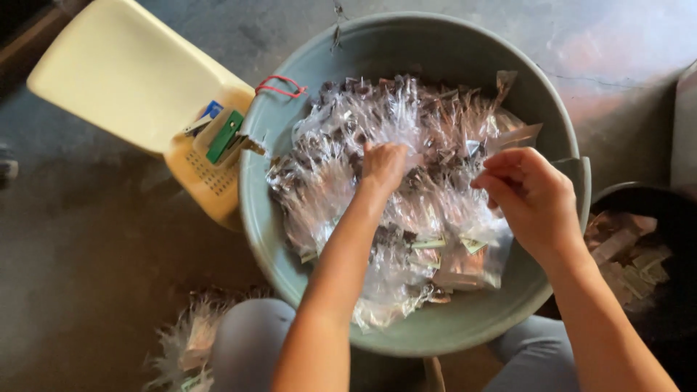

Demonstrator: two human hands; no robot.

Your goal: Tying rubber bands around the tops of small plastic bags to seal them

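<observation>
Head view looks straight down on a wide grey-green plastic basin (268, 145), round and smooth-walled, filled with a heap of small clear packets (341, 145). These packets are thin, crinkled and glossy, with dark contents inside.

Our left hand (383, 167) lies near the centre of the basin, fingers curled down into the heap; its grip is buried in the film, so we cannot tell whether it closes on a packet or only presses on them. Our right hand (534, 199) is at about three o'clock, above the rim. Its grip is nearly closed, thumb and fingertips pinched together on one clear packet (512, 138), a flat piece that sticks up toward twelve o'clock.

At ten o'clock, touching the basin, stands a cream plastic chair (123, 72), matte and rounded, with a green stapler (223, 136) on its seat. A red rubber band (282, 86) lies at the rim. At three o'clock a dark bucket (653, 199) holds more packets.
</observation>
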